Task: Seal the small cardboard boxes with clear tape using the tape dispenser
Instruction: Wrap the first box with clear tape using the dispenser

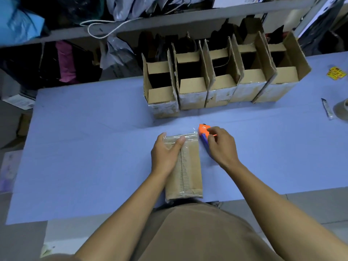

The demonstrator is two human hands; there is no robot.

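Observation:
A small closed cardboard box lies lengthwise on the blue table in front of me, with clear tape along its centre seam and across its far end. My left hand rests flat on the box's far left part, thumb over the taped end. Just to the right of the box, my right hand grips an orange and blue tape dispenser held at the box's far right corner. A strip of clear tape runs from the dispenser to the box's far end.
A row of several open cardboard boxes stands at the table's far side. A tape roll and a small cutter lie at the right edge, yellow stickers beyond. Shelves with bags rise behind.

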